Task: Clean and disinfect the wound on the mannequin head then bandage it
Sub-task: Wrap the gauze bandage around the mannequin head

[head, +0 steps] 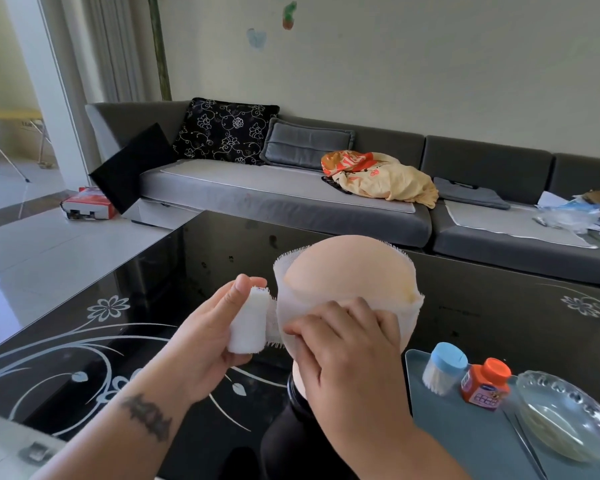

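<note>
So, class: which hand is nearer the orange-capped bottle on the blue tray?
Right. The right hand presses the wrapped gauze beside the orange-capped bottle; the left hand holds the roll further away.

A grey sofa runs along a pale wall. Two coloured marks sit high on the wall. On the sofa: a black floral cushion, a plain black cushion, a grey cushion, and an orange-and-cream bag. The floor is glossy pale tile; a red-and-white box lies on it. Daylight enters from the left opening. The surface is black glass with white floral patterning.
</note>
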`<control>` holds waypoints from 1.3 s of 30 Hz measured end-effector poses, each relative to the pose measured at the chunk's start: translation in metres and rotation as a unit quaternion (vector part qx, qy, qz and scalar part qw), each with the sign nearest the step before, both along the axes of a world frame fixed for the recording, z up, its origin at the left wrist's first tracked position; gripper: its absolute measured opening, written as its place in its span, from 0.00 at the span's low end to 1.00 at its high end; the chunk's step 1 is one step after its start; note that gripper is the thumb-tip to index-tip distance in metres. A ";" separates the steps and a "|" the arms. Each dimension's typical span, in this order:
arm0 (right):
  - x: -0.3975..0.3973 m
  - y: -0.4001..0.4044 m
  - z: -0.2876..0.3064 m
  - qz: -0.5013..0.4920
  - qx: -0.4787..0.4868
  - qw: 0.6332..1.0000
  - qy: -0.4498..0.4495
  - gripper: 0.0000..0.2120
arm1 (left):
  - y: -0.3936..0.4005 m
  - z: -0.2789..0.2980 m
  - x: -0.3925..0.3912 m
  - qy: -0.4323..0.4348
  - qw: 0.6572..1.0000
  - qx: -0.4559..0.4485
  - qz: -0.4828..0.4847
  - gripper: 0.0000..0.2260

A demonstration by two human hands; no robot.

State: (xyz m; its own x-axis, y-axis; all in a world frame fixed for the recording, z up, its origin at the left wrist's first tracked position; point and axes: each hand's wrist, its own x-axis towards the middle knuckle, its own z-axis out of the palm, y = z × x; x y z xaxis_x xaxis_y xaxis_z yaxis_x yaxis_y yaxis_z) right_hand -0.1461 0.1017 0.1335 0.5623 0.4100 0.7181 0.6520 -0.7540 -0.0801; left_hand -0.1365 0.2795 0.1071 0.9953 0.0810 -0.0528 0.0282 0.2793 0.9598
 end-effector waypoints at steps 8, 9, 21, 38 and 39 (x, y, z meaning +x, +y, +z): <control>0.014 0.006 -0.002 -0.046 -0.047 0.996 -0.056 0.06 | 0.014 -0.004 0.011 -0.013 0.992 -0.015 -0.126 0.36; 0.015 0.006 -0.003 -0.047 -0.046 0.996 -0.061 0.06 | 0.015 -0.004 0.013 -0.014 0.992 -0.006 -0.126 0.35; 0.025 -0.005 -0.007 -0.024 0.023 0.996 -0.078 0.14 | 0.035 0.000 0.027 -0.008 0.996 0.030 -0.084 0.26; 0.031 -0.034 -0.010 -0.017 0.228 0.970 0.081 0.38 | 0.055 0.000 0.062 0.016 0.987 0.160 0.000 0.22; 0.032 -0.034 -0.010 -0.014 0.229 0.970 0.082 0.38 | 0.056 0.000 0.065 0.016 0.986 0.165 0.002 0.22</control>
State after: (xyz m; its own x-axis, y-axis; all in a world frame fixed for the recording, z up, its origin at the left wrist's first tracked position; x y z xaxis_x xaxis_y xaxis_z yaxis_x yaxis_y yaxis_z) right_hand -0.1140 0.0679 0.1231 0.6900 0.0516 0.7220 0.5827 -0.6313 -0.5117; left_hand -0.0713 0.3350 0.1067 0.9933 0.1020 -0.0541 0.0593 -0.0486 0.9971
